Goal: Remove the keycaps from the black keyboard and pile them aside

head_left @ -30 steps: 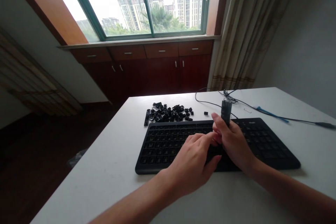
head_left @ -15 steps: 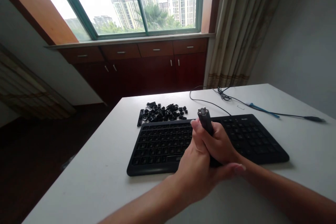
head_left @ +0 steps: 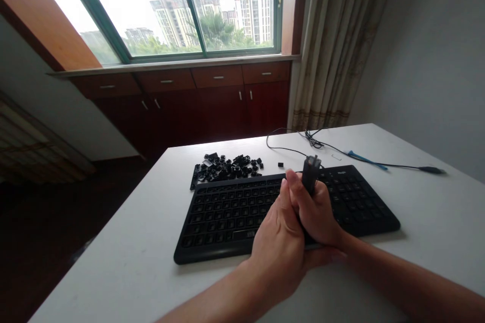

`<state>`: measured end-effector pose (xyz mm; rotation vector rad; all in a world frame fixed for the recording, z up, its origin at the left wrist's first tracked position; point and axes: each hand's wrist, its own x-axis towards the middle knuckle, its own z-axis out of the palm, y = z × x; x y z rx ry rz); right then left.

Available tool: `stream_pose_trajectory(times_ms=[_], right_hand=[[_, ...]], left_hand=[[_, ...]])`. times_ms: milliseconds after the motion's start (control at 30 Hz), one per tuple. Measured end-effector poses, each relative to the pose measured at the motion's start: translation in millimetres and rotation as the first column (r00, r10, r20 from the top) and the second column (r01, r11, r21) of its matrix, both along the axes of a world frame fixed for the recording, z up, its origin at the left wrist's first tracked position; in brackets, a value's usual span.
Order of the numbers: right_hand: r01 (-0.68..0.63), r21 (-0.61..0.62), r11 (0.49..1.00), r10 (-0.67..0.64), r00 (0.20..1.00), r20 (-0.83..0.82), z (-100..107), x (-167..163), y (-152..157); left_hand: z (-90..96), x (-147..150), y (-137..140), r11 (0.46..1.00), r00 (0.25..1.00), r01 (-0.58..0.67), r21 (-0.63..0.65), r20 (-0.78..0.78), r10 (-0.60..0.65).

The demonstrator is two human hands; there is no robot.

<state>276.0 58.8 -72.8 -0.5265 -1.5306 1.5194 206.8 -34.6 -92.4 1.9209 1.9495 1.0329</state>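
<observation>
Upright in my right hand (head_left: 316, 209) is a black-handled tool (head_left: 310, 174) with metal prongs at its top end. My right fingers are closed around its handle, and its lower part is hidden. My left hand (head_left: 280, 232) wraps against the right fist from the left, fingertips beside the handle and thumb underneath. Its inner fingers are hidden, so what they grip does not show. Both hands are over the black keyboard (head_left: 217, 252), whose left part shows bare key sockets. A single small black keycap (head_left: 280, 165) lies behind the keyboard, left of the tool.
A pile of loose black keycaps (head_left: 229, 169) lies behind the keyboard's left part. The white table (head_left: 132, 257) also bears a black cable (head_left: 401, 165), a blue strip (head_left: 366, 160) and a thin bent wire (head_left: 336, 157). Behind are cabinets (head_left: 217, 111), a window and curtains.
Both hands and the tool have shifted slightly right relative to the keyboard. The lone keycap is now visible where the tool's tip was. My left thumb has tucked further under; the view has tilted slightly.
</observation>
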Motion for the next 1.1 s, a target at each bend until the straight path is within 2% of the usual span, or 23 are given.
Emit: stream_pose_trajectory(times_ms=[100, 300, 400, 500, 600, 700, 867, 967, 1100], right_hand=[[0.007, 0.005, 1.0, -0.007, 1.0, -0.018, -1, -2, 1], [-0.023, -0.066, 0.998, 0.019, 0.997, -0.07, -1, -4, 7], [-0.028, -0.19, 0.981, 0.0, 0.989, -0.146, 2, -2, 13], [-0.003, -0.352, 0.936, -0.065, 0.981, -0.182, 7, 1, 19], [-0.029, -0.437, 0.899, -0.054, 0.983, -0.175, 12, 1, 24], [-0.103, -0.438, 0.893, 0.034, 0.986, -0.161, 12, 0, 24], [-0.163, -0.339, 0.926, 0.129, 0.984, -0.122, 8, -1, 20], [-0.184, -0.302, 0.935, 0.17, 0.983, -0.074, 6, -2, 19], [-0.183, -0.33, 0.926, 0.173, 0.983, -0.06, 6, -2, 17]], left_hand=[[0.7, 0, 1, 0.999, 1.0, 0.002, -0.034, -0.011, -0.002], [13.2, -9, 0, 0.996, 0.997, 0.015, -0.088, 0.08, -0.008], [18.3, -23, -3, 0.996, 0.999, 0.047, -0.08, 0.017, -0.046], [20.2, -40, -4, 0.998, 0.994, 0.055, -0.017, -0.095, -0.056], [19.4, -50, -2, 0.996, 0.983, 0.078, 0.035, -0.169, -0.071], [18.6, -53, 0, 0.993, 0.982, 0.098, 0.064, -0.166, -0.086], [21.4, -64, 3, 0.991, 0.997, 0.071, 0.113, -0.04, -0.067], [22.8, -87, 6, 0.988, 0.996, -0.028, 0.151, -0.083, 0.041], [21.2, -119, 10, 0.963, 0.955, -0.177, 0.201, -0.201, 0.218]])
